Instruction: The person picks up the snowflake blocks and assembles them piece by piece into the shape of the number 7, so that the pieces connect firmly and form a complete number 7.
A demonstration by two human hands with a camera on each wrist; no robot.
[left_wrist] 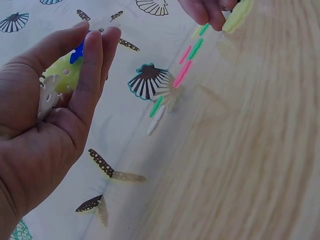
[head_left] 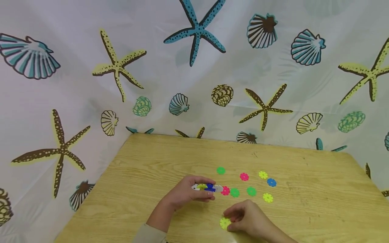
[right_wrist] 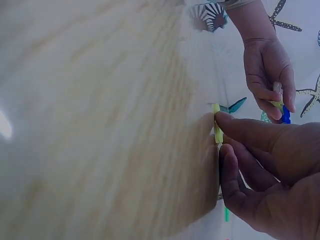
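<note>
My left hand grips a joined row of notched plastic discs above the table. In the left wrist view the row shows a white disc, a yellow disc and a blue disc, between thumb and fingers. Nearer the front, my right hand pinches a loose yellow disc by its edge. The right wrist view shows that disc edge-on between thumb and fingertips, close to the tabletop.
Several loose discs lie flat on the wooden table beyond my hands: among them a pink one, a green one, a blue one and a yellow one. A curtain printed with shells and starfish hangs behind.
</note>
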